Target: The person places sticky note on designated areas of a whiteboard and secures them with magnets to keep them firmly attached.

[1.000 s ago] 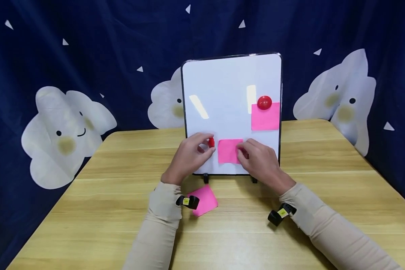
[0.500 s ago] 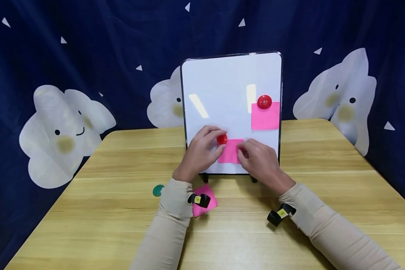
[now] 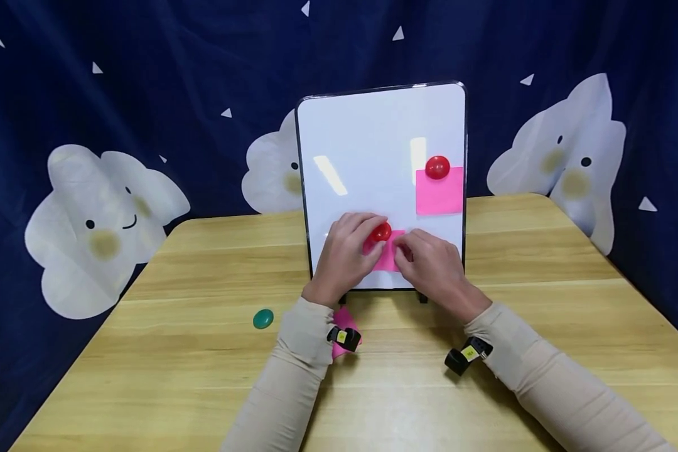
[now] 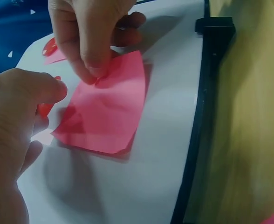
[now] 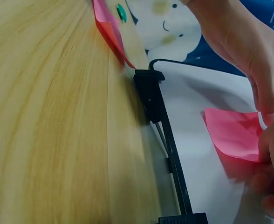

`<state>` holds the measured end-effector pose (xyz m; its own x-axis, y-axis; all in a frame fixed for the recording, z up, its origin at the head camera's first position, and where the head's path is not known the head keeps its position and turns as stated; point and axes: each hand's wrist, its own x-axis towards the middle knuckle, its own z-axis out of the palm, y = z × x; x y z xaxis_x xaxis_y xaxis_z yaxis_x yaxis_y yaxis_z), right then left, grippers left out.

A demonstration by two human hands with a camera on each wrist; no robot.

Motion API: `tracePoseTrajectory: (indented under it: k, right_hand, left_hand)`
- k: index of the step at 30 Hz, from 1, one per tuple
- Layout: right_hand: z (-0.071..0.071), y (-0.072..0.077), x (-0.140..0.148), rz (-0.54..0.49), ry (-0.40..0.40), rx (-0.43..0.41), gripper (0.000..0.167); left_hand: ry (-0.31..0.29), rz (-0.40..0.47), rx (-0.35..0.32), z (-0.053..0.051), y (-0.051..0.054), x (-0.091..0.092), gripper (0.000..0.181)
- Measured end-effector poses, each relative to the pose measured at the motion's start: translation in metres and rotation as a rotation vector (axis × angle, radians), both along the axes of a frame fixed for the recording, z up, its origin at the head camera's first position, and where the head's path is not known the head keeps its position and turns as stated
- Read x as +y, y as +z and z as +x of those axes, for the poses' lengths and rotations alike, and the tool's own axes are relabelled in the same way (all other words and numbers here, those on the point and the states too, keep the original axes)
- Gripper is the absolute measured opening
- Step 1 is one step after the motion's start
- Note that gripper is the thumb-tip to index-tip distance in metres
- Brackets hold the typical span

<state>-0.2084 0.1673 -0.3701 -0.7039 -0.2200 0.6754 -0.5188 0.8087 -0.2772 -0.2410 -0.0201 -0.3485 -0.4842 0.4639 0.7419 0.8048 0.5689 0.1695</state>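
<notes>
A whiteboard with a black frame stands on the table. My left hand holds a round red magnet between thumb and fingers, at the upper edge of a pink sticky note. That note lies in front of the board's lower part, and its lower corners curl off the surface in the left wrist view. With thumb and fingertips, my right hand pinches the note's right edge. Whether the magnet touches the board is hard to tell, since the left fingers partly cover it.
Higher on the board's right side, another red magnet sits over the top of a second pink note. A green magnet lies on the table left of my forearm. More pink paper lies partly under my left wrist.
My left hand has moved right with the red magnet, from beside the pink note to its upper edge. The green magnet has come into sight. My right hand has kept its pinch.
</notes>
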Motion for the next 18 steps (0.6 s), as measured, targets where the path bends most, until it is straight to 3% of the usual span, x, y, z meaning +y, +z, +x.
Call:
tracePoseTrajectory:
  k: [5,11,18]
  right_hand:
    - [-0.0009,0.0024,0.0007,-0.008,-0.005,-0.002,0.01]
    - [-0.0026,-0.0015,-0.0012,0.008,-0.005,-0.025,0.011]
    - [-0.0004,0.0003,-0.0022,0.005,-0.008,-0.008,0.01]
  left_hand:
    - [0.01,-0.006,0.031,-0.0036,-0.0021,0.0046,0.04]
    - [0.061,-0.029,0.038,-0.0042,-0.0062,0.0064,0.044]
    - [0.043,-0.041,0.061,-0.0039,-0.0065,0.0079,0.045]
